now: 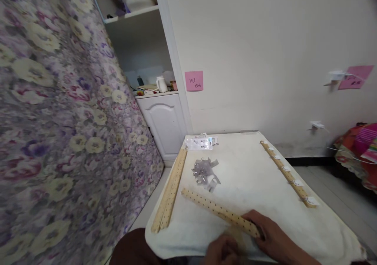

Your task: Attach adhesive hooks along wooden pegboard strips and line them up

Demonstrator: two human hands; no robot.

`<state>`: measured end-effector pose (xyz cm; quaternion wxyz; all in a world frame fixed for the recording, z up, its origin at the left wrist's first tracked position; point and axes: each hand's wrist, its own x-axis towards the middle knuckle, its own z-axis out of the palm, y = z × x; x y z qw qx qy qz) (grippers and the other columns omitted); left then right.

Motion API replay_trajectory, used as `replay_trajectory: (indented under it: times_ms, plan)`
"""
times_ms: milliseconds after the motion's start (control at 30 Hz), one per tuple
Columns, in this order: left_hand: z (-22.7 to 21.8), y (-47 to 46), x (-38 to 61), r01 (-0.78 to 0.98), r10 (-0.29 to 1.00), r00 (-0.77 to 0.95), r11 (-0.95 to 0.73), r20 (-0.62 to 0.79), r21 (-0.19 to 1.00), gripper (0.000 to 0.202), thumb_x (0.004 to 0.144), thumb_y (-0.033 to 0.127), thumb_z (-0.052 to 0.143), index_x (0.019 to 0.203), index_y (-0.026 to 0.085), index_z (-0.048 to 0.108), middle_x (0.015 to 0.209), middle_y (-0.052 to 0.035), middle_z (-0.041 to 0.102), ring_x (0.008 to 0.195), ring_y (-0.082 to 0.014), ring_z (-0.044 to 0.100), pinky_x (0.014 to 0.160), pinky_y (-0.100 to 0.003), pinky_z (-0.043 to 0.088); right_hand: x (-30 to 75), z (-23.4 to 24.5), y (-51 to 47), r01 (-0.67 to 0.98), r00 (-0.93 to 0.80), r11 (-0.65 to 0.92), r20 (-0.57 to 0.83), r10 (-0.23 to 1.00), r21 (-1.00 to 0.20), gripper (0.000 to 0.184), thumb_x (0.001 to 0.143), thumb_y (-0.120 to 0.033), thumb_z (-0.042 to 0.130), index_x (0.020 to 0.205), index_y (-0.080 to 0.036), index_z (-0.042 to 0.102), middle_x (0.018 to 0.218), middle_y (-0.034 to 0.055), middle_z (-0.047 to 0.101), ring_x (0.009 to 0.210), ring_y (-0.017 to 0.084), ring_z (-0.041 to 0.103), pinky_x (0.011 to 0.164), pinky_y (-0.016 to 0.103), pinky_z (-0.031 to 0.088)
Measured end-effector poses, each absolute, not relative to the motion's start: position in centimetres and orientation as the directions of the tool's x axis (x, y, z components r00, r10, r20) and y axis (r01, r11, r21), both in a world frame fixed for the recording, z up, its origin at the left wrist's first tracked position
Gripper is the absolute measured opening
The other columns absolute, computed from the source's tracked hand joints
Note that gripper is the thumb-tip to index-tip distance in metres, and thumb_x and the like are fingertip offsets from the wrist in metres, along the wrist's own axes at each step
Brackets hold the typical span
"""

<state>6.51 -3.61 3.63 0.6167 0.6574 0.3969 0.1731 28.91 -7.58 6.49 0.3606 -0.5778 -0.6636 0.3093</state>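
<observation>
My right hand (268,233) grips the near end of a wooden strip (216,208) dotted with rows of small dark holes. The strip slants away to the left, with its far end near the middle of the table. At the bottom edge my left hand (222,249) is curled, below the strip and left of my right hand. It is somewhat blurred; a beige smear lies beside its fingers, and I cannot make out what they hold. Beyond the strip lies a pile of small clear-grey packets with shiny metal bits (203,170).
More holed wooden strips (171,194) lie along the table's left edge. Another wooden strip (287,172), bearing several white pieces, runs along the right edge. Clear packages (198,143) lie at the back left of the cloth-covered table (235,161). A floral curtain (73,119) hangs at left.
</observation>
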Motion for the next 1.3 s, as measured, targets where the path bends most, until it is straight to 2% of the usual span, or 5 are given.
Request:
replay_trajectory:
  times_ms: [133,400,600,833,1300]
  plan:
    - [6.3,-1.7,3.3,0.298,0.911,0.407,-0.073,-0.057,0.952,0.027,0.084,0.043,0.049,0.092,0.02,0.059,0.066,0.0011,0.062,0.062,-0.014,0.057,0.059,-0.023,0.044,30.0,7.1,-6.8,0.613,-0.168,0.214,0.139,0.976,-0.761,0.056,0.057,-0.006,0.044,0.105,-0.026,0.064,0.101,0.0044,0.063,0.095,0.022,0.058,0.085,0.031,0.044]
    - [3.0,3.3,-3.0,0.67,0.873,0.104,-0.415,0.476,0.616,0.041,0.082,0.033,0.046,0.119,0.017,0.053,0.125,-0.0138,0.053,0.122,-0.0287,0.045,0.104,-0.052,0.035,31.8,5.2,-5.7,0.732,-0.147,0.172,0.094,0.985,-0.659,0.052,0.061,-0.01,0.054,0.11,-0.024,0.062,0.107,0.0059,0.061,0.1,0.024,0.054,0.09,0.037,0.041]
    - [0.4,4.0,-3.2,0.746,0.864,0.144,-0.415,0.482,0.521,0.05,0.084,0.031,0.044,0.131,0.013,0.042,0.132,-0.0167,0.045,0.127,-0.0304,0.039,0.104,-0.054,0.036,33.1,3.1,-7.6,0.768,0.045,0.06,0.147,0.988,-0.638,0.043,0.066,-0.018,0.062,0.108,-0.023,0.061,0.11,0.0082,0.059,0.103,0.026,0.052,0.091,0.039,0.04]
    - [1.2,4.8,-3.2,0.698,0.904,0.08,-0.352,0.421,0.624,0.049,0.083,0.04,0.047,0.125,0.015,0.046,0.124,-0.0139,0.052,0.119,-0.0297,0.047,0.102,-0.053,0.038,34.2,3.7,-7.5,0.735,0.069,0.048,0.146,0.987,-0.676,0.026,0.076,-0.026,0.06,0.101,-0.024,0.064,0.101,0.0067,0.061,0.096,0.024,0.054,0.085,0.037,0.042]
    - [0.6,4.8,-2.6,0.702,0.871,0.101,-0.404,0.481,0.586,0.042,0.082,0.033,0.047,0.12,0.015,0.05,0.116,-0.0129,0.055,0.112,-0.0279,0.05,0.099,-0.051,0.041,36.0,1.6,-6.4,0.742,0.123,0.064,0.23,0.965,-0.667,0.032,0.075,-0.023,0.059,0.106,-0.022,0.064,0.106,0.0088,0.061,0.103,0.026,0.053,0.091,0.041,0.042]
